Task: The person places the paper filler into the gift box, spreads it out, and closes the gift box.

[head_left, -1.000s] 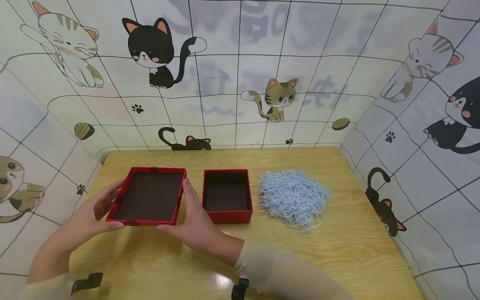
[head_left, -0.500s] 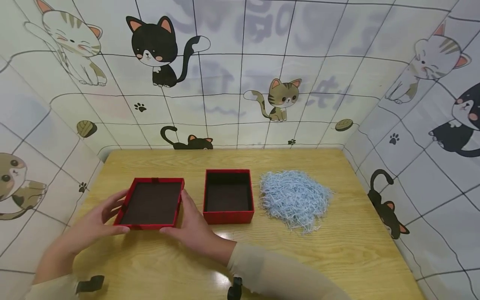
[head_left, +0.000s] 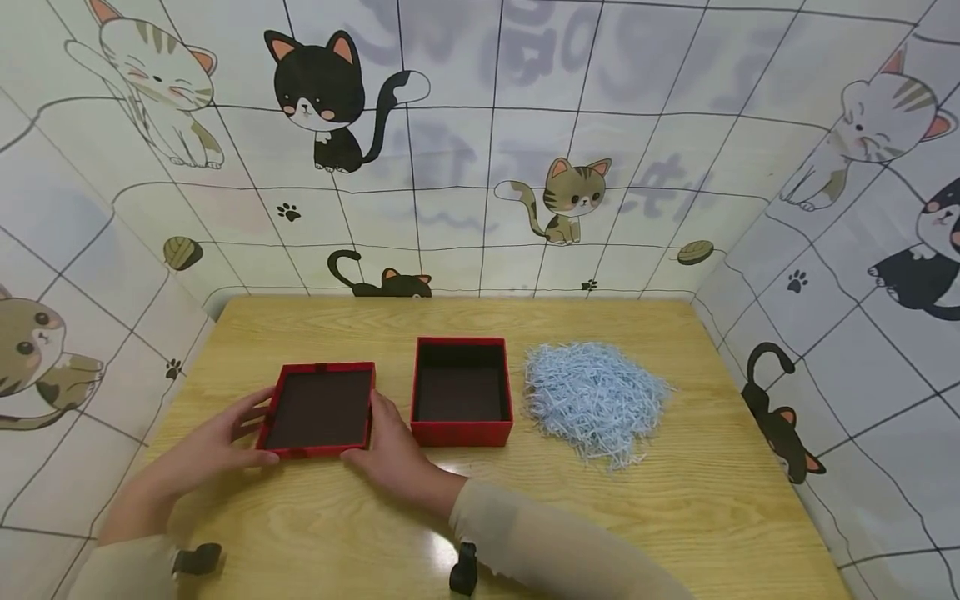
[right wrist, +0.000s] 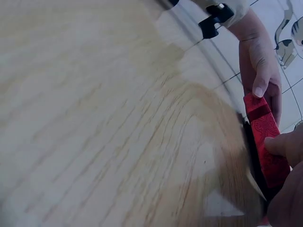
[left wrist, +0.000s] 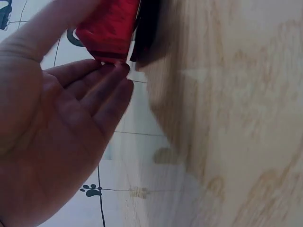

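Note:
A shallow red box lid point(head_left: 321, 408), dark inner side up, is at the table's left, between both hands. My left hand point(head_left: 225, 446) grips its left side, thumb at the near corner and fingers along the edge. On the opposite side my right hand point(head_left: 397, 457) holds it, with the thumb on the near wall. The left wrist view shows a corner of the lid point(left wrist: 111, 30) at the fingertips, close over the table. In the right wrist view, the lid's patterned red wall point(right wrist: 265, 135) runs between both thumbs.
Just right of the lid stands an open red box point(head_left: 461, 433) with a dark inside. Farther right lies a loose heap of pale blue shredded paper point(head_left: 596, 400). A wooden table point(head_left: 600, 525) carries everything, and cat-print sheeting point(head_left: 450, 167) closes off its back and sides.
Both hands have lowered the lid toward the table, and it now lies flatter in the head view. The head view has shifted slightly. Box and shredded paper stay put.

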A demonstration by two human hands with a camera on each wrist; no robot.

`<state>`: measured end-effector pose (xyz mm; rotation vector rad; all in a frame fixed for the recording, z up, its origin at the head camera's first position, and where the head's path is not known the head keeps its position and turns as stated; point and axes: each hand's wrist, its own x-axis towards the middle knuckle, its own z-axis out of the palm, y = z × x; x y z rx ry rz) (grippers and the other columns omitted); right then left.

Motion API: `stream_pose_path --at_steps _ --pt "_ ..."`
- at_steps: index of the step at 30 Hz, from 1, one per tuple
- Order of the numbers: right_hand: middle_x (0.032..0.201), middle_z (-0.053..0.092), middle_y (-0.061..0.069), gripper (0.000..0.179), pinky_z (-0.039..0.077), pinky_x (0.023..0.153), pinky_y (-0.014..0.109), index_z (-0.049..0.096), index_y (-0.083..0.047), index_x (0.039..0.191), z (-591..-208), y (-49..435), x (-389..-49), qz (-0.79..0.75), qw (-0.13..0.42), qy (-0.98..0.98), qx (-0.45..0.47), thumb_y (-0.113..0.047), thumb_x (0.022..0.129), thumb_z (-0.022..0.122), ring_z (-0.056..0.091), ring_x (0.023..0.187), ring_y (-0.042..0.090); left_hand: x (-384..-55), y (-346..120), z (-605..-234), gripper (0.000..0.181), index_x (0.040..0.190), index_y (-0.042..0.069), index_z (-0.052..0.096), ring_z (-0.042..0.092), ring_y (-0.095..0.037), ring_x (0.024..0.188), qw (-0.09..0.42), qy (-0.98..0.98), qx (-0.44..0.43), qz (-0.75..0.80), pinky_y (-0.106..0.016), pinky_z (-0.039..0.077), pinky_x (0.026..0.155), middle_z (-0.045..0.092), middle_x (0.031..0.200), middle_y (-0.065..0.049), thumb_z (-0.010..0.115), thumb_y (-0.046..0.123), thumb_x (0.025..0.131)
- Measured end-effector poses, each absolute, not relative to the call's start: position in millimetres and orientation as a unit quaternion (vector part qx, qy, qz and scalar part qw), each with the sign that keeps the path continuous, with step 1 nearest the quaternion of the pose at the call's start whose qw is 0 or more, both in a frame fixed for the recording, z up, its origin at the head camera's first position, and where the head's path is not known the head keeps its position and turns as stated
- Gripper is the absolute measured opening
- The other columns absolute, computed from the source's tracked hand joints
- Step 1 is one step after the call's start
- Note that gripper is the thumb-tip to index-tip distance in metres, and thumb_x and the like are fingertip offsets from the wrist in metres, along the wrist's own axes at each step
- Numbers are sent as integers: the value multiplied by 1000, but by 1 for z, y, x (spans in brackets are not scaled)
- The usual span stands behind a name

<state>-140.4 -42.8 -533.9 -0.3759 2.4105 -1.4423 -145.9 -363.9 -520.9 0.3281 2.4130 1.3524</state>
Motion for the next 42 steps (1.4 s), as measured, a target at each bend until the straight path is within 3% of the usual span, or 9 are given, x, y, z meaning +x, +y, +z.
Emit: stream_pose_path --at_steps 11,14,17,20,25,29,33,37,42 --pt "178 30 10 102 39 126 38 20 -3 175 -538 -43 -142 -475 147 854 -152 -23 99 85 40 159 24 -147 -361 -519 112 176 7 22 40 -64 149 172 868 124 449 -18 46 102 33 172 -33 94 19 91" --pt "180 26 9 103 38 127 38 18 -4 176 -536 -42 -142 -479 155 851 -147 -27 100 84 37 160 23 -148 -359 -517 117 177 7 17 39 -63 151 177 877 113 433 -41 51 112 32 172 -34 94 22 91" --pt "182 20 8 106 37 128 40 14 -5 177 -532 -40 -141 -489 153 846 -149 -31 101 83 32 163 23 -148 -355 -513 123 178 6 11 34 -67 151 176 883 97 424 -71 43 115 28 173 -37 95 25 90" --pt "184 16 6 107 36 128 42 10 -7 178 -523 -37 -137 -503 150 836 -156 -33 102 82 28 164 21 -148 -348 -506 124 178 8 8 28 -72 150 160 887 90 424 -83 35 113 22 174 -38 95 25 91" --pt "182 20 -1 101 37 128 43 16 -13 178 -501 -29 -128 -518 145 824 -180 -34 103 81 28 164 18 -149 -334 -491 115 179 17 14 30 -70 151 112 884 113 438 -82 36 113 25 176 -31 92 25 94" --pt "179 27 -8 93 39 127 42 24 -18 177 -482 -14 -120 -531 142 809 -207 -35 104 79 33 162 17 -149 -318 -479 103 178 20 24 34 -63 153 90 861 154 476 -41 46 122 33 174 -23 89 17 97" --pt "174 35 -10 87 42 125 40 32 -20 175 -465 11 -119 -557 132 787 -230 -34 104 81 43 156 18 -151 -296 -472 96 176 18 29 37 -60 152 83 832 194 513 -10 40 110 38 172 -19 85 8 99" --pt "174 37 -6 81 41 126 39 38 -16 172 -452 40 -123 -577 98 769 -256 -24 104 81 46 155 20 -153 -268 -470 94 175 19 32 42 -55 152 74 833 211 506 -16 39 115 40 172 -14 87 12 98" --pt "173 40 1 77 39 127 37 43 -7 168 -441 76 -131 -581 52 769 -261 -13 102 82 45 157 24 -157 -227 -474 99 174 22 33 45 -48 154 77 831 231 500 -57 41 124 40 173 -9 92 20 95"
